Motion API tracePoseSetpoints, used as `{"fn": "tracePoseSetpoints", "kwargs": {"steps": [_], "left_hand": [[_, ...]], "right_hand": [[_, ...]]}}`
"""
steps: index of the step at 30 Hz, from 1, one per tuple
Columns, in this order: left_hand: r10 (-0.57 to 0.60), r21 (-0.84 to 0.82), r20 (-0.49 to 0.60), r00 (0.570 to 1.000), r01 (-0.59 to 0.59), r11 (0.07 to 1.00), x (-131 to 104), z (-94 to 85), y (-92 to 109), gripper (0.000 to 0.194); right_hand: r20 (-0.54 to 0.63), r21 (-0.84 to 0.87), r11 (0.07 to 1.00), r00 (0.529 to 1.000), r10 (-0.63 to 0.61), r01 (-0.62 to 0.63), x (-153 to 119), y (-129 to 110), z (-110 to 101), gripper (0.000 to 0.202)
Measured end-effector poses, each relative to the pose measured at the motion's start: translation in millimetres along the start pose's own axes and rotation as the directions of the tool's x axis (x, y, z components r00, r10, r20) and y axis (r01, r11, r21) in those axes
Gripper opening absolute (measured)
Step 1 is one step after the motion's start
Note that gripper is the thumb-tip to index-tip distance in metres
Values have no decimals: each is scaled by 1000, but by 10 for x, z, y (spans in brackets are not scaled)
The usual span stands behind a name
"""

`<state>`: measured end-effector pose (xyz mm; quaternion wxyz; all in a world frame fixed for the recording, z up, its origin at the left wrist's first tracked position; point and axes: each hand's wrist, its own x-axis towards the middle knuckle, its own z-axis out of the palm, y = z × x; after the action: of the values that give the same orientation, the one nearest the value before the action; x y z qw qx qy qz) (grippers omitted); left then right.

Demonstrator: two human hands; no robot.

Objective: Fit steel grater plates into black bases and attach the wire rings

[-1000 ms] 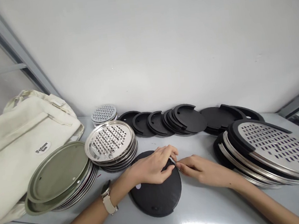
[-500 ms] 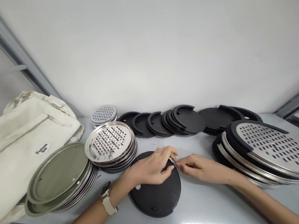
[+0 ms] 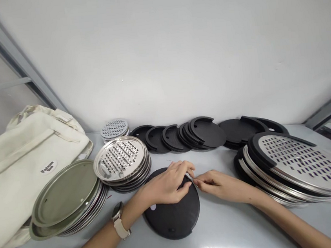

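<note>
A round black disc (image 3: 175, 217), with a white dot and a notched rim, lies flat on the grey table in front of me. My left hand (image 3: 170, 183) reaches across its upper part, thumb and curled fingers closed at the right rim. From the right, my right hand (image 3: 216, 183) meets that same rim in a tight pinch. Between the two sets of fingertips a thin, pale edge shows, too small to name. A watch with a pale strap (image 3: 120, 221) sits on my left wrist.
Left of the disc stand stacked metal grater plates (image 3: 121, 158) and green round trays (image 3: 66, 193). Smaller grater discs (image 3: 114, 128) and several black holders (image 3: 209, 133) line the wall. More graters (image 3: 301, 161) are piled at right; a cream bag (image 3: 23, 154) lies far left.
Both hands stay at the disc's right rim with nearly the same grip. The view has shifted slightly; no object has visibly been moved.
</note>
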<state>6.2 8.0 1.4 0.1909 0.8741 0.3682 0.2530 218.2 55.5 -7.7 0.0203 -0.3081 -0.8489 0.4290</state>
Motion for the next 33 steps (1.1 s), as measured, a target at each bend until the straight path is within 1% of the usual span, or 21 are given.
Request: {"fn": "tracePoseSetpoints", "kwargs": {"steps": [8, 16, 24, 29, 33], "left_hand": [[-4, 28, -25, 1000, 4, 1000, 23, 1, 29, 33], [-72, 61, -76, 995, 76, 995, 24, 41, 49, 35], [-54, 86, -82, 995, 61, 994, 27, 23, 55, 33], [-41, 72, -84, 996, 47, 996, 30, -1, 39, 36], [-51, 96, -113, 992, 62, 993, 35, -1, 27, 32]], "right_hand": [[-16, 21, 1000, 1000, -3, 3, 5, 7, -10, 40], [-11, 71, 997, 1000, 25, -24, 17, -1, -28, 40], [-10, 104, 994, 1000, 15, -14, 8, -7, -32, 37], [-12, 120, 993, 1000, 20, -18, 3, -29, -39, 37], [-25, 109, 994, 1000, 16, -13, 7, -53, -39, 38]]}}
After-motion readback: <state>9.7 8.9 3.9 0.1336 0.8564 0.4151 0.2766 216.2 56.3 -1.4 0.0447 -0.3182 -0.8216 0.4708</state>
